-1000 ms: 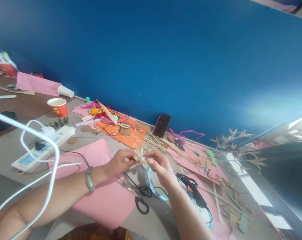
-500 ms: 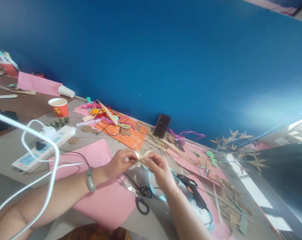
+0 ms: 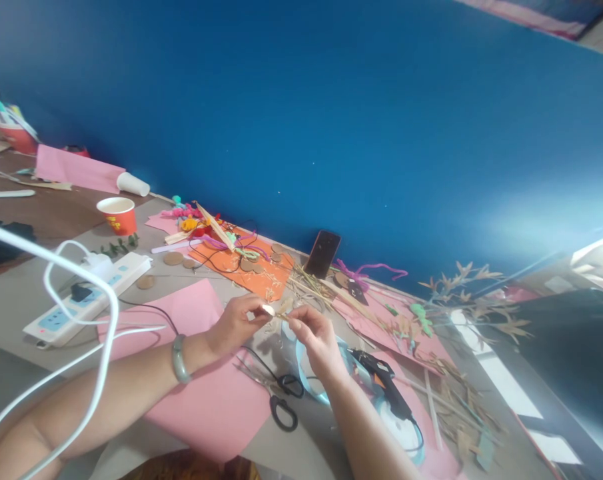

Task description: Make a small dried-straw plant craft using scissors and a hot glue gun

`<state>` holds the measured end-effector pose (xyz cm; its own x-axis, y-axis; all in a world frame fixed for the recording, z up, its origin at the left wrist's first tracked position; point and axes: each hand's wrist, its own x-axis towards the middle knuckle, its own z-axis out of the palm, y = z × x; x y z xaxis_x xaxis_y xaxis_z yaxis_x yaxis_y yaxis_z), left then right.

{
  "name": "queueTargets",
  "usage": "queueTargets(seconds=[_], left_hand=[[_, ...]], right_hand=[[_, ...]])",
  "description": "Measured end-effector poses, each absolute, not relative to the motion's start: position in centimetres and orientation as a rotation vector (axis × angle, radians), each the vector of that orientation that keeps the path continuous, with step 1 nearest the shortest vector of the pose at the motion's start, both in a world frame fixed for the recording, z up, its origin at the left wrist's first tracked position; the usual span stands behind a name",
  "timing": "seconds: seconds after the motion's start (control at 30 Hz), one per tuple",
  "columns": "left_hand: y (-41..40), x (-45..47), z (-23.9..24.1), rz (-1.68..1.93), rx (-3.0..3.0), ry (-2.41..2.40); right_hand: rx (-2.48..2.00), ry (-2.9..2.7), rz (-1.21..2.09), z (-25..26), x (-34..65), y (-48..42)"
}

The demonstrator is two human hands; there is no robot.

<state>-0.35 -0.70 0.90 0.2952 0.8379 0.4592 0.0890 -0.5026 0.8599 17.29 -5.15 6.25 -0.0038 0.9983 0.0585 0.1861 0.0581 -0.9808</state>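
Head view: left hand (image 3: 236, 325) and right hand (image 3: 317, 340) each pinch an end of a small straw piece (image 3: 277, 311), both grips closed on it, held just above the table (image 3: 8, 300). Black scissors (image 3: 281, 400) lie beneath them, a glue gun (image 3: 384, 383) near the right wrist.

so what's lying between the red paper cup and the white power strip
A small sprig of green leaves lies between the red paper cup and the white power strip; the head view shows it.
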Motion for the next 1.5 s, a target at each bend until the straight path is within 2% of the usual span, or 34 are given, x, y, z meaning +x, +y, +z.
queueTargets(seconds=[0.17,0.4,0.53,0.73,0.9,1.5], left_hand=[[-0.6,-0.3,0.7,1.232,1.776,0.869],[-0.5,-0.2,0.6,1.201,1.610,0.821],[-0.1,-0.1,0.5,1.162,1.364,0.756],[0.4,-0.1,1.6,1.095,1.089,0.769],[0.2,0.0,2.3,1.068,0.934,0.706],[0.7,-0.3,0.9,0.876,0.790,0.500]], right_hand=[[-1.339,-1.320,1.061,6.3,17.0,-5.3],[-1.200,-1.183,1.311,5.3,16.8,-4.9],[-1.192,-1.234,1.129,5.4,16.8,-4.8],[-1.484,-1.449,0.859,4.9,16.4,-4.7],[-1.522,-1.567,0.707,4.2,15.3,-4.3],[-1.486,-1.700,0.638,5.6,14.9,-4.0]])
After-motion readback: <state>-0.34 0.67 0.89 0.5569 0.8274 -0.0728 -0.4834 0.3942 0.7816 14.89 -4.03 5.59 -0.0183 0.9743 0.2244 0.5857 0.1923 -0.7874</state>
